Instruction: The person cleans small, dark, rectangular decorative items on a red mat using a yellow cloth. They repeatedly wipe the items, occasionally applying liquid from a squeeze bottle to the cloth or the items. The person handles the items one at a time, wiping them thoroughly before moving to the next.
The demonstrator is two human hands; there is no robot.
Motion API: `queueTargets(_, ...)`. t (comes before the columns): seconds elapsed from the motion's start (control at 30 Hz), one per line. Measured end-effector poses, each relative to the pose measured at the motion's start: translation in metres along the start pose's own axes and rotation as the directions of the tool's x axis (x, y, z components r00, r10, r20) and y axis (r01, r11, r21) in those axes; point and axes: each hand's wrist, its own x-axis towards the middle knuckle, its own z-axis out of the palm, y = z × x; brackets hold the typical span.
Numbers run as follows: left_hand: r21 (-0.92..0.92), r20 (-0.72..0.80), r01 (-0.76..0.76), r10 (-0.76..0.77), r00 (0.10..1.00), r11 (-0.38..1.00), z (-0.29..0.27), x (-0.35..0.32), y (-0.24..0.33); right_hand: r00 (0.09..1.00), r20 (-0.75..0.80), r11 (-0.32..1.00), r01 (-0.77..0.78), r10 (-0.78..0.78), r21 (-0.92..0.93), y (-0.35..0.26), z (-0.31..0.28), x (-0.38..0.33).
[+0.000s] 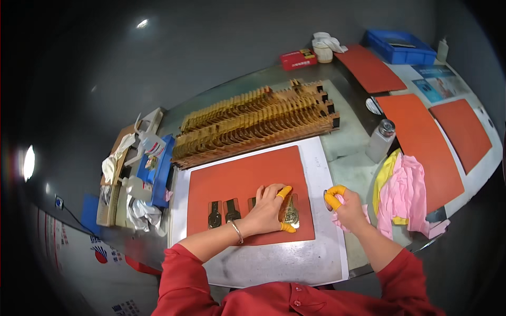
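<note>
Left hand point(265, 210): yellow-tipped fingers spread beside a shiny, round-bodied metal piece point(291, 215) on a flat orange-red rectangular mat point(242, 176). Right hand point(350, 209): fingers curled over soft pink cloth point(337, 222); whether pinching, I cannot tell. An uneven push could skid and scuff the piece.
</note>
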Motion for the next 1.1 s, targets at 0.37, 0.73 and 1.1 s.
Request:
queueTargets(0.37,0.087,-0.140,-0.080,0.092,0.986,0.993,-0.057,0.025,0.012,1.000,-0.017,1.000,0.025,-0.025,-0.017,0.003,-0.004,-0.005)
queueTargets(0.73,0.516,-0.113,0.277,-0.256,0.960,0.811,-0.177,0.242,-0.118,0.995,-0.016,0.995,-0.098,0.098,0.008,-0.005,-0.003,-0.006)
queueTargets(1.1,0.423,-0.028,0.275,-0.291,0.956,0.864,-0.173,0.248,-0.132,0.994,-0.009,0.994,-0.108,0.108,-0.002,-0.002,-0.003,-0.002)
